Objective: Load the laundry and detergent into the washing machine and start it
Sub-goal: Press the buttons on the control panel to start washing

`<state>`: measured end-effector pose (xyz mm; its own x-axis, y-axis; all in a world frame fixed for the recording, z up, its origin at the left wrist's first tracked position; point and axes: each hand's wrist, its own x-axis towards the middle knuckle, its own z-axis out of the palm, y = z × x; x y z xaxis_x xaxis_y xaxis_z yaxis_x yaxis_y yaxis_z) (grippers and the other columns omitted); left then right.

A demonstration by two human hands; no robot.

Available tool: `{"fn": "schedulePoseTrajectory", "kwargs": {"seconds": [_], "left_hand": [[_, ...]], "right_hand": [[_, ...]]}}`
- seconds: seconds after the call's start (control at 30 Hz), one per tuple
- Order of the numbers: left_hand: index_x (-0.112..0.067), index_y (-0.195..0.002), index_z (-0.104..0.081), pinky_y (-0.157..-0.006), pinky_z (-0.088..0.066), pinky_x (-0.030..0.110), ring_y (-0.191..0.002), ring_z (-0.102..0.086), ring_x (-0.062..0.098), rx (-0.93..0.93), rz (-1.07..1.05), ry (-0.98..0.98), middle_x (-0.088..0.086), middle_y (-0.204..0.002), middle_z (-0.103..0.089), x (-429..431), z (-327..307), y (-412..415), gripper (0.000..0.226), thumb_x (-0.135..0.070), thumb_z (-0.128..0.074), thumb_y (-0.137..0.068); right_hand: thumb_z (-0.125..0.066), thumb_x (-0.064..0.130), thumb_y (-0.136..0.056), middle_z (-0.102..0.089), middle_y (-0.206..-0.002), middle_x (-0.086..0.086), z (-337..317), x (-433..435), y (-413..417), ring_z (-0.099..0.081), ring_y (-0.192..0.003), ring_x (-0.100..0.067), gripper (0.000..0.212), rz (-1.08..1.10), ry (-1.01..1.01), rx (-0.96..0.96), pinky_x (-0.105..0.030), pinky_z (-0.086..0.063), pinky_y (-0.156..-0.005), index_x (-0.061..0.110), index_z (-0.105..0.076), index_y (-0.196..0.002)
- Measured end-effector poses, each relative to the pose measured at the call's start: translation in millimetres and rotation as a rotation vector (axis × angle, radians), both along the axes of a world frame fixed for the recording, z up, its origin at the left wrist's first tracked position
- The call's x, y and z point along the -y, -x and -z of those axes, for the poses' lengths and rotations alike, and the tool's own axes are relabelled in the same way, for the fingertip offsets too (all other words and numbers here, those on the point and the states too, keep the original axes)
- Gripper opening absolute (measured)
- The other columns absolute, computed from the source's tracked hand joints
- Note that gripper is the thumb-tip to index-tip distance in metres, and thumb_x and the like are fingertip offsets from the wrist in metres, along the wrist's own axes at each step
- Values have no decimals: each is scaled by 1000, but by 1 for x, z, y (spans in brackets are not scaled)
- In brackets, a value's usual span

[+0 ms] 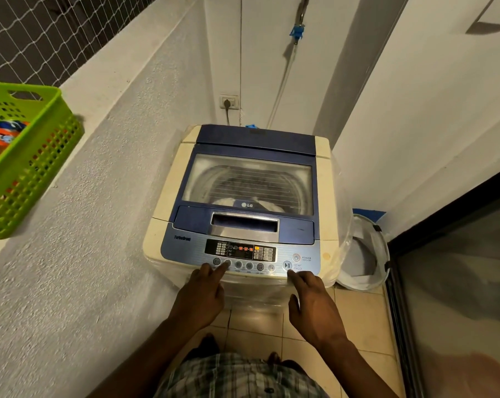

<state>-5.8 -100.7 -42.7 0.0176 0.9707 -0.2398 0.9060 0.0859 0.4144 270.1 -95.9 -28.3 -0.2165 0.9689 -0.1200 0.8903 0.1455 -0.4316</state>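
A cream and blue top-loading washing machine (323, 196) stands in the corner with its glass lid (248, 182) closed; pale laundry shows dimly through the glass. Its control panel (240, 251) is lit with red and orange indicators. My left hand (205, 294) reaches to the row of round buttons, index fingertip on the second button from the left (227, 263). My right hand (312, 303) rests at the panel's front edge, index fingertip just below the start/pause button (286, 265). Both hands hold nothing.
A green plastic basket (28, 165) with an orange detergent pack (2, 133) sits on the ledge at left. A white mesh laundry hamper (363, 254) stands right of the machine. A plugged-in wall socket (229, 102) and a hose (283, 81) lie behind. A glass door frame (398, 297) stands at right.
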Motion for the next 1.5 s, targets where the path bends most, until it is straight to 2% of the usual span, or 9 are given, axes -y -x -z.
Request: {"fn": "schedulePoseTrajectory", "kwargs": {"seconds": [0.4, 0.63, 0.77, 1.07, 1.3, 1.5], "left_hand": [[-42, -160, -22, -90, -55, 28, -123, -45, 15, -36, -4, 28, -3, -139, -45, 0, 0, 0, 64, -31, -47, -102], [-45, -160, -18, -88, -55, 27, -119, -47, 14, 0, -17, 25, -3, -136, -47, 4, 3, 1, 67, -31, -48, -101], [-44, -159, -20, -85, -56, 28, -114, -48, 13, 25, -30, -5, -5, -131, -48, 6, 2, 0, 66, -30, -48, -101], [-44, -155, -32, -88, -56, 27, -119, -50, 12, 60, -65, -35, -4, -132, -50, 7, -5, -1, 58, -29, -49, -101], [-42, -153, -35, -88, -54, 25, -122, -50, 13, 57, -63, -41, -4, -134, -48, 4, -10, -2, 54, -28, -49, -102], [-41, -153, -36, -87, -53, 25, -121, -49, 12, 63, -60, -47, -3, -134, -48, 4, -15, -2, 55, -27, -49, -102]], "right_hand": [[-63, 14, -89, -58, -125, 3, -3, -4, 4, -55, -116, -17, 64, -6, 12, 29, -26, -55, -82, 23, -50, -152], [-61, 15, -90, -57, -124, 3, -7, -4, 4, -54, -116, -17, 68, -16, 25, 27, -23, -51, -81, 23, -45, -156], [-58, 18, -91, -55, -125, 3, -8, -7, 5, -52, -117, -18, 69, -33, 34, 48, -24, -51, -82, 24, -41, -157], [-63, 16, -88, -56, -124, 0, -7, -10, 8, -52, -114, -19, 68, -36, 47, 100, -27, -55, -80, 22, -45, -154], [-63, 14, -87, -54, -123, -2, -8, -14, 11, -51, -113, -21, 66, -40, 55, 132, -30, -58, -81, 22, -47, -150], [-63, 18, -88, -54, -127, -2, -10, -11, 8, -51, -116, -20, 70, -57, 48, 131, -28, -56, -83, 23, -42, -155]]}}
